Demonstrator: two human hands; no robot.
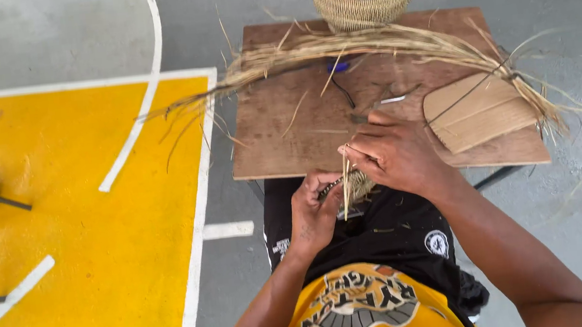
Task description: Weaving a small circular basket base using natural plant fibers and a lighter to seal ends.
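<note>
At frame centre, the left hand (pixel 314 211) grips a thin tool (pixel 331 187); the right hand (pixel 394 151) pinches straw strands (pixel 346 190) against a small woven piece (pixel 361 185). Judged best practice: keep strands taut, stitches tight.

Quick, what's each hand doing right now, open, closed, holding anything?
Left hand: closed, fingers gripping a thin dark tool.
Right hand: closed, fingers pinching pale straw strands against a small woven piece.
</note>
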